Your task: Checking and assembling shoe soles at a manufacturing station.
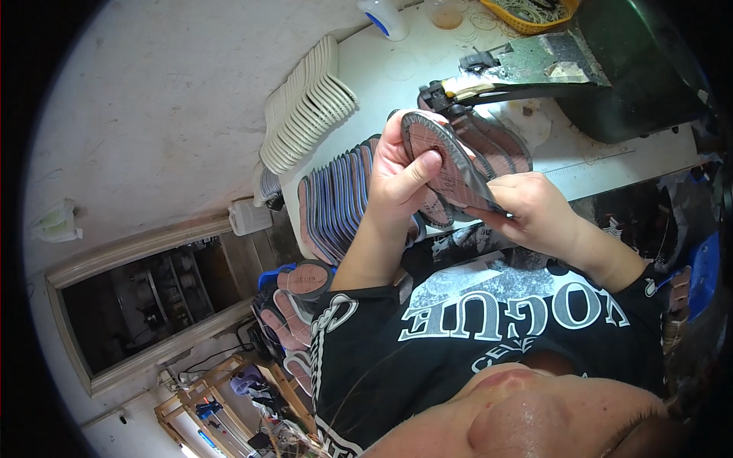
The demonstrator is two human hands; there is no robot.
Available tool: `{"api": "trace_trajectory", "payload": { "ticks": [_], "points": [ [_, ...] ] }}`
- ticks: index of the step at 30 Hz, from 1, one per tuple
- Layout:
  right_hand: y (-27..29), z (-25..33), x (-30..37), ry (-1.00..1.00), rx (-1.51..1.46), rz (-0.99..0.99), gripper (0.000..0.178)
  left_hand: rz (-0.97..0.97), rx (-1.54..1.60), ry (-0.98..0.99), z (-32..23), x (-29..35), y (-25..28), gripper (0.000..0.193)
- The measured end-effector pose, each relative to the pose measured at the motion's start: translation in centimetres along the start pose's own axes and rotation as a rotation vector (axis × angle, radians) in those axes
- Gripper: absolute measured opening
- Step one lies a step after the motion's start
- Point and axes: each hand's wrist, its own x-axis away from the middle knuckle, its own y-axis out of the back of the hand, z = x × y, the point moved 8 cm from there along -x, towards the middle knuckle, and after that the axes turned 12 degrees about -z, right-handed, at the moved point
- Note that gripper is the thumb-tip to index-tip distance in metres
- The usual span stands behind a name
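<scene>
A yellow basket point(524, 27) at the far edge of the table point(405, 72) holds a tangle of pale cords point(538, 9); left of it stands a small clear cup point(447, 14) with something amber in it; a white bottle point(384, 21) with a blue patch stands further left, its contents hidden. Down by the wall is a whitish jug point(250, 217), whose inside does not show; below it some blue plastic point(269, 276) peeks out beside reddish soles point(305, 281), though whether they lie in it cannot be told; a blue bin point(706, 275) shows in part at the right edge.

The sole point(452, 169) is held up above the near edge of the table, just in front of the green sewing machine point(527, 69); it is tilted, its reddish-brown face marked with fine lines and faint dark marks, its border black, with a ridged, gathered look around the rounded end; the black side bends in a smooth curve. The left hand point(402, 169) grasps that rounded end, thumb pressed flat on the face; the right hand point(534, 208) pinches the lower end, its fingers partly hidden. Similar soles point(504, 149) lie beyond it; to the left stand a row of dark-edged soles point(336, 198) and a stack of cream soles point(305, 107).
</scene>
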Motion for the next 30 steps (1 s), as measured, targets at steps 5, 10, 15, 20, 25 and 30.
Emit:
{"api": "trace_trajectory", "payload": {
  "ticks": [5, 10, 15, 20, 25, 30],
  "points": [
    [0.2, 0.2, 1.2, 0.026, 0.012, -0.012, 0.019, 0.117, 0.158, -0.024, 0.4, 0.4, -1.0, 0.038],
    [0.5, 0.3, 1.6, 0.101, -0.03, -0.023, 0.037, 0.173, 0.144, -0.076, -0.1, 1.2, -1.7, 0.038],
    [3.6, 0.4, 1.3, 0.036, -0.164, -0.395, 0.059, -0.049, -0.062, -0.072, -0.7, 1.2, -2.5, 0.046],
    [4.4, 1.5, 0.1, 0.282, 0.121, -0.442, 0.034, -0.156, -0.317, -0.137, -0.6, 1.8, -3.0, 0.048],
    [5.1, -1.6, -0.1, 0.08, 0.115, -0.519, 0.008, -0.177, -0.429, -0.191, 0.6, 2.1, -2.8, 0.045],
    [3.0, -7.0, 0.1, -0.48, -0.72, -0.45, 0.011, -0.267, -0.562, -0.302, 0.8, 2.0, -3.1, 0.046]
  ]
}}
